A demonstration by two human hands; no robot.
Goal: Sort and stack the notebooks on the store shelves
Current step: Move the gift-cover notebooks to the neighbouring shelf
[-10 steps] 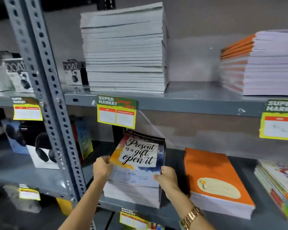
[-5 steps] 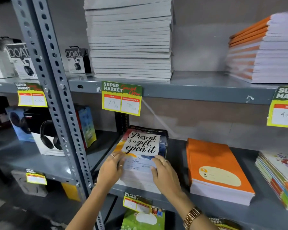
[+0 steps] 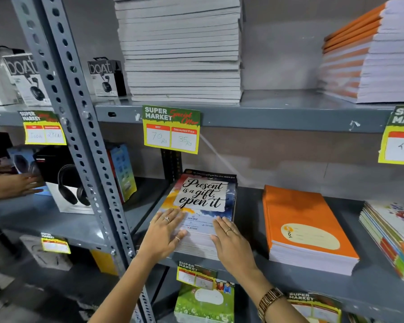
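Note:
A stack of notebooks [image 3: 204, 197] whose top cover reads "Present is a gift, open it" lies on the middle shelf [image 3: 250, 215]. My left hand [image 3: 162, 231] rests flat on the stack's near left corner, fingers spread. At the near right corner my right hand [image 3: 231, 243] lies flat in the same way, touching the stack's front edge. Neither hand grips a notebook. An orange notebook stack [image 3: 303, 227] sits to the right, and a colourful stack [image 3: 392, 231] lies at the far right.
The upper shelf holds a tall white notebook pile [image 3: 182, 50] and an orange-edged pile [image 3: 371, 57]. A perforated steel upright [image 3: 79, 127] stands left of my hands. Headphone boxes [image 3: 65, 183] fill the left bay, where another person's hand [image 3: 12, 185] reaches in. Green notebooks [image 3: 203, 304] lie below.
The top notebook, held tilted up in both hands a second ago, now lies flat on the stack. Both hands have opened and press down on its near corners.

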